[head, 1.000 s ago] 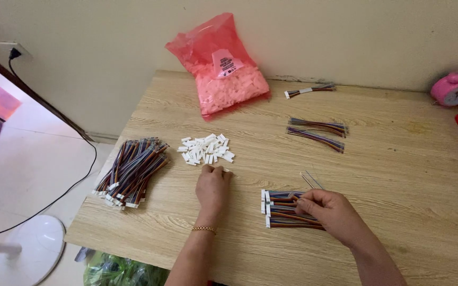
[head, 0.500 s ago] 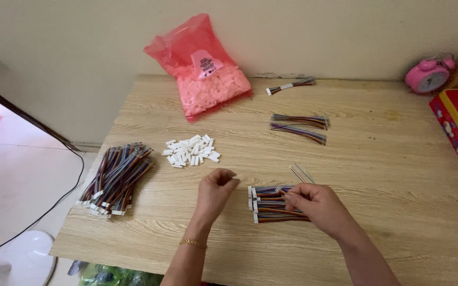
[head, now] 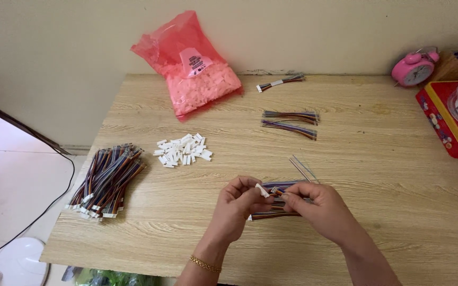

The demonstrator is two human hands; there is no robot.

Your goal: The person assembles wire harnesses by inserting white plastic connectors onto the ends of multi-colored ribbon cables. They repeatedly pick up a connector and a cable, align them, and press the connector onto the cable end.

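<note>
Left hand pinching small white connector; right hand gripping coloured wire end, touching, above wire bundle on wooden table.

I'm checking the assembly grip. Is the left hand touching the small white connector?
Touching: the head view shows the left hand pinching the white connector at its fingertips.

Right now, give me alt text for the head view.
The left hand pinches a small white connector against a wire end held by the right hand, above a multicoloured cable bundle on a wooden table.
</note>
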